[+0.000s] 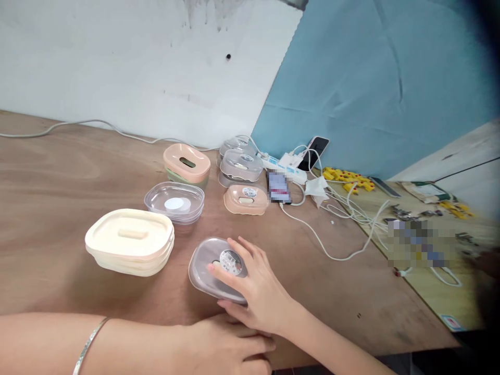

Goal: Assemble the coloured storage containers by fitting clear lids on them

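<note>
A rounded, grey-tinted see-through soap box [209,263] with a round printed sticker lies on the brown table near its front edge. My right hand [253,286] grips its right end, fingers over the top and thumb along the near side. Below it, my left hand [234,344], with a bracelet on the wrist, reaches across past the right wrist. The left fingers are loosely stretched and slightly apart, with nothing visible in them. Left of the box stands a stack of cream soap trays [130,252], and behind that a stack of clear lids [175,200] with a white round label.
Farther back are pink slotted trays [186,159] over green ones, a pink lidded soap box [246,199] and grey lidded boxes [241,166]. A phone [278,187], a power strip [285,169] and looping white cables [326,252] lie right. Yellow pieces [347,178] lie on the adjoining table.
</note>
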### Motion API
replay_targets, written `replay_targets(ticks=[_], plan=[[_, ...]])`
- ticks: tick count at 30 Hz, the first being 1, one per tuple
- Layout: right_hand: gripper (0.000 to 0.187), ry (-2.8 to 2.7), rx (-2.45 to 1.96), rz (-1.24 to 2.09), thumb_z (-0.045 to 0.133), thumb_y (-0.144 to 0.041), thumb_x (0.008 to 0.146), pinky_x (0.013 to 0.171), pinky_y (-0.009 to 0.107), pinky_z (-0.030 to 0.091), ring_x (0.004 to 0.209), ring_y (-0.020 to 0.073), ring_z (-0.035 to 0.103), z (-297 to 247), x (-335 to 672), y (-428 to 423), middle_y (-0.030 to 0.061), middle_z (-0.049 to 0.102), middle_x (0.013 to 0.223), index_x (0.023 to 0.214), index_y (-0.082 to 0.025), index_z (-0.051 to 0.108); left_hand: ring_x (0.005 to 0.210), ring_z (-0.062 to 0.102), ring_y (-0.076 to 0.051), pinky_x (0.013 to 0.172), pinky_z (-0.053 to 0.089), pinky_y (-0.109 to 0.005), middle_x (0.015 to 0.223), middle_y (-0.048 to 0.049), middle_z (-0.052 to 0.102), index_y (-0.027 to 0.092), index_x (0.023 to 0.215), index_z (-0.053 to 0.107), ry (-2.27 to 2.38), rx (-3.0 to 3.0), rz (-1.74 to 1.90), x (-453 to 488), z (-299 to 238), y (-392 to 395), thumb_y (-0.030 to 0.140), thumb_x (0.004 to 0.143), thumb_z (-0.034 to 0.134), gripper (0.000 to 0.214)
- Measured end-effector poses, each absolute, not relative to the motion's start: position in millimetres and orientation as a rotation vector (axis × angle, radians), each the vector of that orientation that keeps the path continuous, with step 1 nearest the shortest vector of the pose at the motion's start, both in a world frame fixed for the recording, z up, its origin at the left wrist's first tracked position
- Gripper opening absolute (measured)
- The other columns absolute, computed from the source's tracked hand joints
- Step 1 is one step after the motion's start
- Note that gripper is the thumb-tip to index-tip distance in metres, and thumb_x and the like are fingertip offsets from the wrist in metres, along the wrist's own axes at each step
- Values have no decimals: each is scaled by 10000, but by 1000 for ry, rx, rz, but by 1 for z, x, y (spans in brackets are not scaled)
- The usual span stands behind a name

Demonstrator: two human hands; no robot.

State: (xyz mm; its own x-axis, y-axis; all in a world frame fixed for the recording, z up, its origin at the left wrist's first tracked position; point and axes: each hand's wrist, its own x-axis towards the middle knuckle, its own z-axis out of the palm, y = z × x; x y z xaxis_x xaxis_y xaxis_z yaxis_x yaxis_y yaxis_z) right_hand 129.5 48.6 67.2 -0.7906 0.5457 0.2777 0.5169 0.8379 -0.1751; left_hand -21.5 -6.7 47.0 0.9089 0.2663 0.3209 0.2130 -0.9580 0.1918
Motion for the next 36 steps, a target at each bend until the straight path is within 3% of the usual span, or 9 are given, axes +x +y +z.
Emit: replay_targets(ticks=[6, 11, 14, 19, 23, 28, 36], plan=[[564, -2648, -787, 187, 665, -359, 755, 923, 561, 400, 1186, 361, 345, 60, 132, 51, 127, 218, 1423, 1292, -315, 498, 1121, 532, -193, 937, 454, -321, 1242, -56, 579, 147, 1036, 595, 329, 2898, 488, -21, 47, -6, 200, 947, 385, 234], [602, -2622, -773, 273, 732, -365, 703, 966, 520, 404, 1185, 324, 366, 64, 131, 69, 94, 245, 1403, 1267, -335, 522, 1225, 463, -194, 1069, 343, -295, 1289, -63, 553, 123, 1095, 587, 321, 2840, 475, -19, 46, -8, 216, 959, 386, 260], [625, -2582, -796, 277, 748, -381, 693, 987, 512, 404, 1231, 326, 354, 59, 132, 78, 92, 243, 1398, 1270, -334, 513, 1228, 465, -188, 1065, 357, -305, 1311, -51, 541, 133, 1113, 574, 315, 2833, 461, -19, 46, -8, 230, 969, 365, 272], [644, -2243, -870, 228, 787, -456, 629, 947, 505, 460, 1231, 333, 397, 37, 140, 81, 127, 259, 1299, 1173, -247, 514, 1231, 471, -183, 1053, 381, -322, 1292, -49, 562, 144, 1088, 578, 289, 2900, 538, -19, 42, -6, 243, 982, 354, 267], [650, -2354, -930, 261, 791, -373, 644, 902, 471, 501, 1208, 309, 461, 38, 153, 80, 128, 306, 1307, 1201, -256, 479, 1207, 497, -164, 1046, 389, -305, 1272, -34, 580, 155, 1056, 585, 282, 2920, 633, -18, 33, -6, 242, 990, 357, 253], [547, -2354, -791, 150, 748, -271, 684, 966, 466, 455, 1214, 277, 465, 62, 167, 108, 122, 384, 1292, 1171, -243, 500, 1182, 518, -135, 1043, 390, -284, 1248, 0, 593, 181, 1007, 585, 292, 2928, 730, -16, 22, -5, 240, 996, 365, 228], [462, -2262, -892, 132, 689, -363, 764, 1031, 516, 365, 1275, 285, 432, 77, 178, 198, 130, 440, 1341, 1171, -240, 508, 1159, 546, -100, 1079, 340, -238, 1191, -2, 642, 158, 1077, 564, 331, 2873, 760, -11, 13, -3, 263, 1017, 343, 252]])
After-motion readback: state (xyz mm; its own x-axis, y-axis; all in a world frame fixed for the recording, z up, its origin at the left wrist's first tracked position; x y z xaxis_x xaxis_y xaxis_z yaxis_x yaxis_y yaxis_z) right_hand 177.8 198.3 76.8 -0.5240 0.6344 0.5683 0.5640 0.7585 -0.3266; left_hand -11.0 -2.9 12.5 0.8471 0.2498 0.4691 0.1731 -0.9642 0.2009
